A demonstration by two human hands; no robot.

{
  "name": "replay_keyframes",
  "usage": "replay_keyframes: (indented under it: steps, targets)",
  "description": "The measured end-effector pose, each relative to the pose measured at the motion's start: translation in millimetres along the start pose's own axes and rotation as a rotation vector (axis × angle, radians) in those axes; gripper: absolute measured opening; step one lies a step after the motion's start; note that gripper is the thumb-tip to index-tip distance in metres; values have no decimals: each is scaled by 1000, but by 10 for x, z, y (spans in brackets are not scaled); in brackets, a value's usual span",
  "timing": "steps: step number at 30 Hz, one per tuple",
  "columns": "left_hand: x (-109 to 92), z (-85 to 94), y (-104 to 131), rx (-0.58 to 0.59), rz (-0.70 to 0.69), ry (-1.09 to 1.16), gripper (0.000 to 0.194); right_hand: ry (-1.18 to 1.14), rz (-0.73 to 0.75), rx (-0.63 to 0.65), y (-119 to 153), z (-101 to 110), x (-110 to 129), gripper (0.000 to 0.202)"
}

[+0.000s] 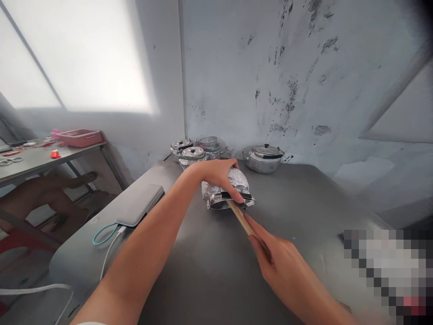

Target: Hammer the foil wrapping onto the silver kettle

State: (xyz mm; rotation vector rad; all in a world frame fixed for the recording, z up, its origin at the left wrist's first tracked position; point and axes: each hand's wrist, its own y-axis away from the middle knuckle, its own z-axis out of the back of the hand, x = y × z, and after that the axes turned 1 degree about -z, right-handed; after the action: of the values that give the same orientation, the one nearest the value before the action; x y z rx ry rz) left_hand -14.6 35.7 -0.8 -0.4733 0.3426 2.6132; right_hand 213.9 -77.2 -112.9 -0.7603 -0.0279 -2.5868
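Near the middle of the grey table (209,262), my left hand (223,174) grips a small foil-wrapped metal pot (238,178) from above, its thumb pressing on the black strip at the front. The pot is tilted, with its rim toward me. My right hand (270,250) is closed around a wooden stick (241,217), whose far end reaches the pot's rim by the black strip. Whether that end goes inside the pot is hidden.
Several lidded foil-wrapped pots (192,152) stand at the back, with another lidded pot (264,159) to their right. A grey power bank (140,205) with cables lies at left. A side table holds a pink basket (81,137) and scissors (11,160); a person's legs show beneath.
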Motion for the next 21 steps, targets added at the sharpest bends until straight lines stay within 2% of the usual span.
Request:
replay_keyframes:
  steps: [17,21]
  targets:
    - [-2,2,7,-7,16,-3,100,-6,-59,97,1,-11,4,56]
    - [-1,5,6,-2,14,2,97,-16,-26,30,5,-25,-19,55]
